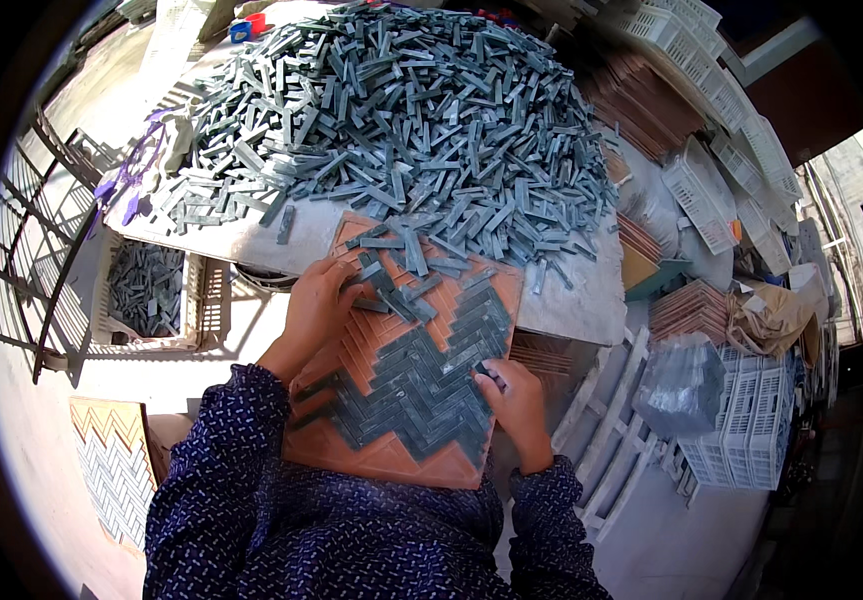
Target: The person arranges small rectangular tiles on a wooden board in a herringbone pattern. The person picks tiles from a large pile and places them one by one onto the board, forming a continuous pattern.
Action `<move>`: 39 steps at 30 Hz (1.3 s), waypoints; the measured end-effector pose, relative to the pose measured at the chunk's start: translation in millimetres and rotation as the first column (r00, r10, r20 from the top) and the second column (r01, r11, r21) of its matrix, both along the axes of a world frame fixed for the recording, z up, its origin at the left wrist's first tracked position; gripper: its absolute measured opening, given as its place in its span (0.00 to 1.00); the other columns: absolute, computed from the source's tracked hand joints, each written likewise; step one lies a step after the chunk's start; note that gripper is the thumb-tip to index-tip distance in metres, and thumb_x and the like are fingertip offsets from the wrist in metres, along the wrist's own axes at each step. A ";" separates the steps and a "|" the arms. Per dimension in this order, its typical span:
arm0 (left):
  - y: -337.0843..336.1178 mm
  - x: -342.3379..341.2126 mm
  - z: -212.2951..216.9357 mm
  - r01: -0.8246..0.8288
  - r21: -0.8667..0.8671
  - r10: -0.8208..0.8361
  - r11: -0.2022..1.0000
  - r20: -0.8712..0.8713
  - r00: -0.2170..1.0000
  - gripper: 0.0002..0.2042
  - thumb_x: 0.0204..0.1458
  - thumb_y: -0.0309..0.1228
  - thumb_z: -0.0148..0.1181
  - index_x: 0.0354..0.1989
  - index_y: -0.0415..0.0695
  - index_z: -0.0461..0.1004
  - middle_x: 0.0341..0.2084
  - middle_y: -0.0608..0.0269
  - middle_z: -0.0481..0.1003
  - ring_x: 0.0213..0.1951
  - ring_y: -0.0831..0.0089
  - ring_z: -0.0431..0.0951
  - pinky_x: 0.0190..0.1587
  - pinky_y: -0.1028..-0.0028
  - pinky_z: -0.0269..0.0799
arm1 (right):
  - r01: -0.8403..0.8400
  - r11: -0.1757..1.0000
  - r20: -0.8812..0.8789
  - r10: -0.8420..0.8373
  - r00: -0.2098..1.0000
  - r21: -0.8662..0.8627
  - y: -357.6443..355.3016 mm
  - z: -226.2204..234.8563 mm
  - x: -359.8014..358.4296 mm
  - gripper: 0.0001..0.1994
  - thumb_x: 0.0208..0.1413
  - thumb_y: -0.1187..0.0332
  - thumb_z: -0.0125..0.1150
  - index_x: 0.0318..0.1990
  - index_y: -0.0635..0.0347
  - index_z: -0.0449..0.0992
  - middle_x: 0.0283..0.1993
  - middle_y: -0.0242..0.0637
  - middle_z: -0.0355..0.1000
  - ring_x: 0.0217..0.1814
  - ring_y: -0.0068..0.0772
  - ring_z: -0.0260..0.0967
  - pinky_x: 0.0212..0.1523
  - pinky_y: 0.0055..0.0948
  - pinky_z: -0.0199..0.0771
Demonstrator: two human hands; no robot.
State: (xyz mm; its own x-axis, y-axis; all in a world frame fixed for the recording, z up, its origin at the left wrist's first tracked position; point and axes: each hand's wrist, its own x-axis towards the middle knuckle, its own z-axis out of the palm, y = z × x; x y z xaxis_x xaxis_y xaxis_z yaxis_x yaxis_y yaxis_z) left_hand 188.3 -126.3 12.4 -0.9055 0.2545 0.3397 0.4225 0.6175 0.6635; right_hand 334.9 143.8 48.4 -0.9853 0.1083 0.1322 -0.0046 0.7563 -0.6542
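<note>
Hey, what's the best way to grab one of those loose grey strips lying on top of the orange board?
Pinch a loose grey strip across its narrow width, on the two long edges, coming from above. It lies flat on the orange board, so only its long sides offer purchase. The left hand is nearest.

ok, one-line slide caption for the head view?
Both hands set grey strips in a herringbone tray.

- The left hand (316, 300) lies palm down, fingers curled, forearm reaching up from the lower left.
- The right hand (513, 400) is knuckles up, fingertips pinched together, wrist bent.
</note>
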 end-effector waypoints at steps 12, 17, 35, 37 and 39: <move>-93.8 124.1 -17.5 -0.314 0.180 0.200 0.932 0.465 0.862 0.07 0.50 0.23 0.60 0.35 0.32 0.74 0.27 0.61 0.74 0.28 0.79 0.73 0.30 0.78 0.69 | 0.210 0.977 -0.021 -0.209 0.978 0.043 0.7 -28.0 42.3 0.10 0.46 0.71 0.66 0.37 0.60 0.74 0.34 0.39 0.71 0.34 0.41 0.72 0.32 0.34 0.72; -91.4 138.3 -2.7 -0.305 0.149 0.199 0.941 0.486 0.851 0.07 0.50 0.23 0.60 0.35 0.33 0.74 0.25 0.62 0.72 0.28 0.78 0.73 0.31 0.79 0.69 | 0.244 0.967 -0.009 -0.245 0.969 -0.077 0.5 -32.0 41.3 0.08 0.45 0.75 0.65 0.33 0.61 0.73 0.34 0.40 0.69 0.27 0.37 0.72 0.29 0.31 0.72; -79.9 159.6 6.9 -0.135 0.025 0.116 0.991 0.375 0.920 0.09 0.48 0.23 0.58 0.38 0.36 0.76 0.28 0.53 0.75 0.27 0.65 0.76 0.30 0.72 0.70 | 0.358 0.933 -0.119 -0.353 0.928 0.021 -21.3 -43.4 30.2 0.06 0.46 0.74 0.63 0.26 0.58 0.70 0.20 0.35 0.66 0.20 0.39 0.66 0.22 0.35 0.65; -82.9 164.9 5.3 -0.152 0.006 0.137 0.988 0.409 0.902 0.10 0.48 0.22 0.58 0.40 0.37 0.76 0.30 0.52 0.76 0.28 0.63 0.76 0.31 0.71 0.71 | 0.339 0.939 -0.117 -0.344 0.932 -0.065 -18.1 -39.8 33.8 0.06 0.47 0.74 0.64 0.28 0.60 0.71 0.20 0.35 0.66 0.20 0.34 0.65 0.23 0.32 0.65; -82.3 167.4 8.0 -0.188 0.041 0.143 0.981 0.497 0.856 0.11 0.48 0.22 0.58 0.41 0.39 0.76 0.31 0.52 0.77 0.28 0.62 0.76 0.32 0.70 0.71 | 0.342 0.921 -0.080 -0.361 0.929 -0.185 -19.9 -35.5 39.2 0.05 0.49 0.73 0.64 0.30 0.62 0.73 0.21 0.33 0.67 0.20 0.27 0.64 0.23 0.27 0.65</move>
State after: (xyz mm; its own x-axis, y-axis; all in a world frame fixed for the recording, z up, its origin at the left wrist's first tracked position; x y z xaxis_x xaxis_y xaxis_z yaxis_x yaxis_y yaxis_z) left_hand 355.8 -208.5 20.4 -0.9865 0.0763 -0.1448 -0.0740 0.5814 0.8103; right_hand 374.1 123.8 12.9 -0.8599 0.4746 0.1878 0.1626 0.6036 -0.7805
